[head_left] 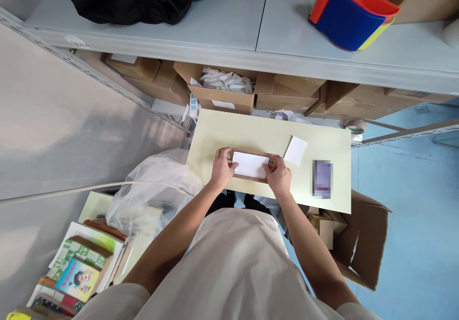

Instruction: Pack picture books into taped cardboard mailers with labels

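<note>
A narrow piece of brown cardboard (247,177), perhaps a small box, lies crosswise at the near edge of the pale yellow table (229,124). On its top is a white rectangular label (250,165). My left hand (222,169) grips the left end, its thumb at the label's left edge. At the other end my right hand (278,174) has its fingers curled round the cardboard, with the thumb on the label's lower right corner. The undersides of the cardboard and some fingertips are hidden. A stack of white paper (296,150) rests just beyond my right hand.
A pixelated purple item (322,179) lies at the table's right. Behind stands a shelf (229,42) with cardboard boxes, one open box (222,95) holding white pieces. An open carton (366,243) is at the lower right; a plastic bag (143,181) and books (79,277) are at left.
</note>
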### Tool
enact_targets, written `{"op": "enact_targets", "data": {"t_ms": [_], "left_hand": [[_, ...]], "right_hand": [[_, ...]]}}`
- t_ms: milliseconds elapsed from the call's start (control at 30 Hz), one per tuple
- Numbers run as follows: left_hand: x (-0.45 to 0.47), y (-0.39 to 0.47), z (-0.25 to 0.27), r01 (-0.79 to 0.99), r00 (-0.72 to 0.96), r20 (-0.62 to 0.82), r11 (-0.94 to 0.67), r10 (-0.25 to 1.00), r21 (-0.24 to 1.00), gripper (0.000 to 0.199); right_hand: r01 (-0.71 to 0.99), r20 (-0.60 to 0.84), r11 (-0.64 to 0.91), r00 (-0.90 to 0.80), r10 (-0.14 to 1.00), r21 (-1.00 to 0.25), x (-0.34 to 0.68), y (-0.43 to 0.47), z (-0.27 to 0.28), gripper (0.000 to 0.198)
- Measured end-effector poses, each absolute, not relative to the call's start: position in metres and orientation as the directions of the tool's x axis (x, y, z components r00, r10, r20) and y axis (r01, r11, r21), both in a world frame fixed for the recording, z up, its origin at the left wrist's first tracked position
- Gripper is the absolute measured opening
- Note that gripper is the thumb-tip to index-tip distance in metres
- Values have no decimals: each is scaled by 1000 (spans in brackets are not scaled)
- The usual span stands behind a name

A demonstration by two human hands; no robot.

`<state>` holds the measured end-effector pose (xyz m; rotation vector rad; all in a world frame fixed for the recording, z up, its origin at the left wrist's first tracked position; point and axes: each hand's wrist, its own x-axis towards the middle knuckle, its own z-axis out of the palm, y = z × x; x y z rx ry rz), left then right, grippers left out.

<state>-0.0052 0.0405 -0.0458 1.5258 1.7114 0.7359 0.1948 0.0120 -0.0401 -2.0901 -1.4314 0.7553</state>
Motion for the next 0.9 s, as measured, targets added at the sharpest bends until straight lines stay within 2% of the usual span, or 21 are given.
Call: {"op": "enact_targets", "data": {"t_ms": [133, 300, 433, 667, 767, 833, 900], "left_hand": [[-10, 46, -40, 566, -30, -187, 171, 982, 806, 55], [-17, 54, -37, 552, -28, -322, 284, 946, 784, 61], [-13, 57, -38, 617, -26, -312, 261, 950, 742, 63], [-13, 57, -42, 841, 7, -150, 75, 989, 536, 64], [-21, 53, -41, 852, 28, -70, 12, 997, 524, 51], [-23, 46, -38, 847, 157, 8, -138, 988, 514, 40], [-21, 39, -37, 815, 375, 31, -346, 926, 465, 41]], "right_hand": [[664, -195, -351, 300, 934, -660, 198, 15, -31, 34], [670, -263, -386, 282, 923, -635, 202, 22, -26, 38], [705, -267, -380, 272, 924, -598, 198, 25, -33, 42], [847, -117, -272, 245, 962, -458, 191, 19, -48, 43], [881, 13, -185, 211, 977, -435, 198, 10, -50, 40], [913, 84, -83, 127, 988, -400, 201, 3, -50, 42], [944, 96, 46, -15, 995, -328, 201, -4, -49, 47]]}}
